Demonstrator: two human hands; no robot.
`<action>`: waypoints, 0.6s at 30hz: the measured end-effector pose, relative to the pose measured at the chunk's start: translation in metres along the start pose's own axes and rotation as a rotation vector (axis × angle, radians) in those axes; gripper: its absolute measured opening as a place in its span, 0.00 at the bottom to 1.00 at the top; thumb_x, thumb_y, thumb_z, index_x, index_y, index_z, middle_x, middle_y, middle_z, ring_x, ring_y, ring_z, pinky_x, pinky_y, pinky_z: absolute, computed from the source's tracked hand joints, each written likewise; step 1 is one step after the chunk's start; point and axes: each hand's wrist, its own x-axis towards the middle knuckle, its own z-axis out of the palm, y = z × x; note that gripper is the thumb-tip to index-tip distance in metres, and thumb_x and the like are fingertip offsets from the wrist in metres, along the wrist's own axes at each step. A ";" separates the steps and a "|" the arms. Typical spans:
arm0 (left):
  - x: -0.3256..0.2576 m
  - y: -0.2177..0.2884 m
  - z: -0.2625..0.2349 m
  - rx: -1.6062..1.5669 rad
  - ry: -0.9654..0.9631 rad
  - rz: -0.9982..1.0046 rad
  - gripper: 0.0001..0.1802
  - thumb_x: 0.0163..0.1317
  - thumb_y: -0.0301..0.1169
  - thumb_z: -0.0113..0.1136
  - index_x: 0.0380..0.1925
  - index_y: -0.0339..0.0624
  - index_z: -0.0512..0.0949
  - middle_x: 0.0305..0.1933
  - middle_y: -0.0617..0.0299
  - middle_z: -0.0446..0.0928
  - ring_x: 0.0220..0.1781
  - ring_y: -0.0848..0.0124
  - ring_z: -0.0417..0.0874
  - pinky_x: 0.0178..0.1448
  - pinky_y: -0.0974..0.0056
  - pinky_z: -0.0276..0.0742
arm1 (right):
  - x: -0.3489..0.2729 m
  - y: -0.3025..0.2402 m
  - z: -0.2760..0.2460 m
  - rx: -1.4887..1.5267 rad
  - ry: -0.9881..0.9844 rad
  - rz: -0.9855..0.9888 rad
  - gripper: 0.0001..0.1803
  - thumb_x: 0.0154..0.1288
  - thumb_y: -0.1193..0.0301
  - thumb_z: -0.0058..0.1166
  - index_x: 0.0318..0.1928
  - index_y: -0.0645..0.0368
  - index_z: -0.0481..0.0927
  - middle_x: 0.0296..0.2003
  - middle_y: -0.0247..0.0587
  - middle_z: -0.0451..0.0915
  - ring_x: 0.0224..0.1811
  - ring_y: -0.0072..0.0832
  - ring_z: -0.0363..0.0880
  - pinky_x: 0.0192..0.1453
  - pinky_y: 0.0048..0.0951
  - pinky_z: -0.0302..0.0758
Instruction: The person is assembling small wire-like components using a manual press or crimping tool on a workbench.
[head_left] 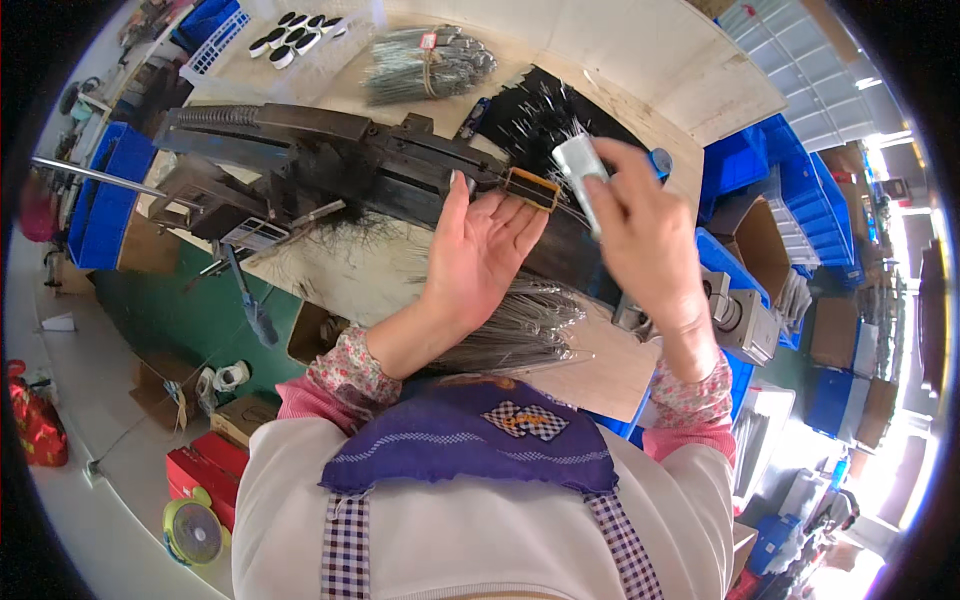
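My left hand [478, 250] is turned palm up over the dark metal machine [400, 160], fingers stretched out and thumb apart. Its fingertips lie against or just beside a small dark piece with a yellowish frame [531, 188]; I cannot tell whether they touch it. My right hand [645, 215] grips a pale grey flat block [578, 165], held tilted above the machine's right part. Just beyond the block, many thin bright metal pieces [540, 110] lie scattered on a black mat [505, 122]. Below my left hand rests a heap of thin metal wires [530, 320].
A tied bundle of wires [430, 65] lies at the back of the wooden table [620, 360], near several white cylinders with black tops [290, 42]. A wooden panel [660, 60] borders the far side. Blue bins [785, 180] stand at the right. A metal rod [95, 175] sticks out left.
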 end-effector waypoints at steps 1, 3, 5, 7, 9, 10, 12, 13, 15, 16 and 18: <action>0.000 -0.001 -0.001 -0.004 0.007 -0.011 0.39 0.70 0.58 0.33 0.52 0.24 0.65 0.57 0.45 0.69 0.65 0.58 0.67 0.73 0.57 0.58 | -0.004 -0.001 0.007 -0.099 -0.040 -0.032 0.13 0.64 0.73 0.50 0.49 0.60 0.73 0.21 0.45 0.78 0.22 0.42 0.80 0.25 0.40 0.74; 0.002 -0.002 -0.004 -0.025 -0.043 0.006 0.36 0.71 0.57 0.33 0.51 0.29 0.68 0.52 0.53 0.71 0.59 0.65 0.70 0.71 0.60 0.60 | -0.006 -0.002 0.018 -0.229 -0.125 -0.077 0.17 0.58 0.76 0.51 0.49 0.66 0.74 0.21 0.47 0.79 0.22 0.42 0.81 0.25 0.38 0.76; 0.002 0.001 -0.001 -0.017 -0.049 -0.011 0.35 0.71 0.56 0.33 0.50 0.29 0.68 0.49 0.55 0.71 0.57 0.66 0.71 0.71 0.60 0.60 | -0.005 -0.003 0.027 -0.306 -0.188 -0.102 0.20 0.55 0.76 0.51 0.50 0.69 0.74 0.21 0.46 0.79 0.21 0.41 0.81 0.24 0.37 0.76; 0.004 0.005 -0.002 -0.010 -0.093 -0.043 0.33 0.72 0.55 0.34 0.47 0.30 0.68 0.42 0.58 0.68 0.53 0.67 0.70 0.70 0.60 0.61 | -0.005 -0.007 0.029 -0.427 -0.245 -0.166 0.24 0.51 0.76 0.52 0.51 0.75 0.74 0.20 0.46 0.79 0.21 0.36 0.82 0.23 0.32 0.76; 0.002 0.004 0.006 -0.004 -0.041 -0.052 0.32 0.72 0.54 0.35 0.47 0.30 0.68 0.43 0.57 0.69 0.54 0.67 0.70 0.69 0.60 0.62 | -0.005 -0.006 0.029 -0.465 -0.266 -0.174 0.24 0.51 0.76 0.52 0.50 0.75 0.74 0.19 0.44 0.78 0.20 0.36 0.81 0.22 0.32 0.75; 0.002 0.004 0.012 0.001 0.002 -0.057 0.32 0.71 0.54 0.36 0.47 0.29 0.68 0.44 0.57 0.70 0.55 0.67 0.71 0.68 0.60 0.63 | -0.006 -0.004 0.028 -0.511 -0.282 -0.187 0.24 0.50 0.76 0.52 0.50 0.75 0.74 0.18 0.42 0.78 0.18 0.35 0.80 0.22 0.32 0.75; 0.003 0.003 0.012 0.010 0.014 -0.081 0.29 0.71 0.52 0.39 0.48 0.31 0.68 0.45 0.57 0.71 0.55 0.67 0.71 0.67 0.60 0.64 | -0.012 0.001 0.024 -0.504 -0.271 -0.173 0.24 0.50 0.77 0.52 0.50 0.74 0.74 0.21 0.42 0.78 0.21 0.34 0.80 0.23 0.32 0.75; 0.004 0.003 0.011 0.014 0.030 -0.090 0.27 0.71 0.49 0.42 0.48 0.32 0.69 0.47 0.58 0.72 0.55 0.67 0.72 0.66 0.61 0.64 | -0.016 0.002 0.023 -0.494 -0.264 -0.175 0.25 0.49 0.77 0.52 0.51 0.73 0.73 0.24 0.42 0.78 0.23 0.34 0.80 0.24 0.32 0.76; 0.005 -0.001 -0.001 0.063 0.024 -0.087 0.24 0.71 0.47 0.44 0.49 0.35 0.70 0.49 0.58 0.73 0.55 0.67 0.73 0.66 0.62 0.65 | -0.040 -0.004 0.021 -0.434 -0.219 -0.109 0.26 0.49 0.78 0.52 0.52 0.71 0.72 0.29 0.44 0.77 0.27 0.34 0.80 0.26 0.33 0.76; 0.004 -0.004 -0.008 0.093 0.032 -0.060 0.21 0.71 0.44 0.47 0.49 0.37 0.70 0.50 0.59 0.74 0.56 0.68 0.73 0.65 0.62 0.65 | -0.057 -0.006 0.022 -0.367 -0.191 -0.070 0.26 0.49 0.79 0.51 0.53 0.69 0.70 0.34 0.46 0.75 0.30 0.35 0.79 0.29 0.33 0.77; -0.002 -0.023 -0.019 0.147 0.049 0.011 0.22 0.69 0.43 0.52 0.50 0.35 0.68 0.54 0.54 0.71 0.59 0.65 0.71 0.67 0.59 0.67 | -0.102 0.001 0.028 -0.306 -0.308 0.061 0.27 0.51 0.80 0.48 0.55 0.66 0.68 0.40 0.50 0.72 0.36 0.39 0.78 0.35 0.37 0.77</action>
